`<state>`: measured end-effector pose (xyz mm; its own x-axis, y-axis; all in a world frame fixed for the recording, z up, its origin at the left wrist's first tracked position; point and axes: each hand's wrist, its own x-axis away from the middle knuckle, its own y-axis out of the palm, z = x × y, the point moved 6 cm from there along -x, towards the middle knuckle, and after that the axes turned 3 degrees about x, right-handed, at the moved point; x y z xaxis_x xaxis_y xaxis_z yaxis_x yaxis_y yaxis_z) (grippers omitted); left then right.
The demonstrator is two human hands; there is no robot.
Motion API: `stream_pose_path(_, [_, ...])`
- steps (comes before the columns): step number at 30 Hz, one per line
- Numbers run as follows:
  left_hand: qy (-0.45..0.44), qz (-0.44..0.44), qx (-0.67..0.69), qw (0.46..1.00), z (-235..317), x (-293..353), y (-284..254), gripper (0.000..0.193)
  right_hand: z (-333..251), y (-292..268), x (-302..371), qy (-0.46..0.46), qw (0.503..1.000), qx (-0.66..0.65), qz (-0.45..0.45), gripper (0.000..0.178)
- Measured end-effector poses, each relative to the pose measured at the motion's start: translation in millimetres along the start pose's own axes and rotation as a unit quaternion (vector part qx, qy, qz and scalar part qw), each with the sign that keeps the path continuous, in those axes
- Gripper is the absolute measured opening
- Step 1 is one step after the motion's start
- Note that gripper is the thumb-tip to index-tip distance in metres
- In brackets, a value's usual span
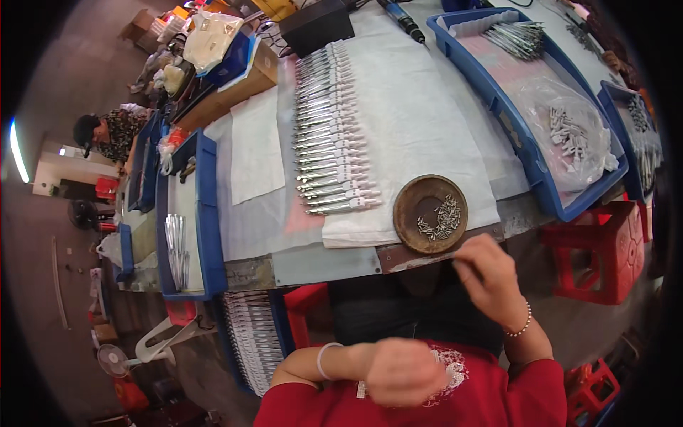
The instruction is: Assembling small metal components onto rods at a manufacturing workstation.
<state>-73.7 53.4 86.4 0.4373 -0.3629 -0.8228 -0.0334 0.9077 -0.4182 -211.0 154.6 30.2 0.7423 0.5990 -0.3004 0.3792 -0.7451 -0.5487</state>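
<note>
My right hand (491, 277) is at the table's front edge, just beside a round brown bowl (407, 213). Its fingers curl in toward the thumb; whether something small sits between them is too fine to make out. Inside the bowl lies a heap of small metal pins (447, 217). Close to my chest, my left hand (405, 373) is smeared by motion, and its fingers cannot be read. Beyond the bowl, a long row of silver rods with white ends (331, 135) lies side by side on white cloth (405, 107).
On the right, a blue tray (526, 153) holds metal rods (516, 39) and a plastic bag of small parts (569, 139). Another blue tray (206, 220) with silver rods stands left. Red stools (605, 252) are below the table. A person (117, 139) is at the far left.
</note>
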Motion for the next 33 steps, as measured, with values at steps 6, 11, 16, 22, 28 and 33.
stream_pose_path(6, [-0.365,-0.118,-0.163,0.909,-97,14,-12,0.074,26,-11,-5,0.108,0.993,0.021,0.036,0.02])
stream_pose_path(11, [-0.38,-0.235,-0.208,0.87,-155,-6,-7,0.103,28,-8,-11,0.08,0.994,0.02,0.072,0.022])
stream_pose_path(16, [-0.391,-0.324,-0.193,0.84,-175,6,-4,0.11,32,2,-5,0.116,0.992,0.002,0.039,0.024])
stream_pose_path(22, [-0.334,-0.286,-0.16,0.884,-165,3,-4,0.105,37,2,6,0.145,0.988,-0.045,0.022,0.02])
stream_pose_path(28, [-0.313,-0.227,-0.158,0.909,-142,-3,-41,0.102,31,1,-1,0.14,0.986,-0.065,0.062,0.017])
stream_pose_path(33, [-0.326,-0.183,-0.217,0.902,-116,-8,-119,0.103,45,4,-5,0.159,0.984,-0.035,0.073,0.011])
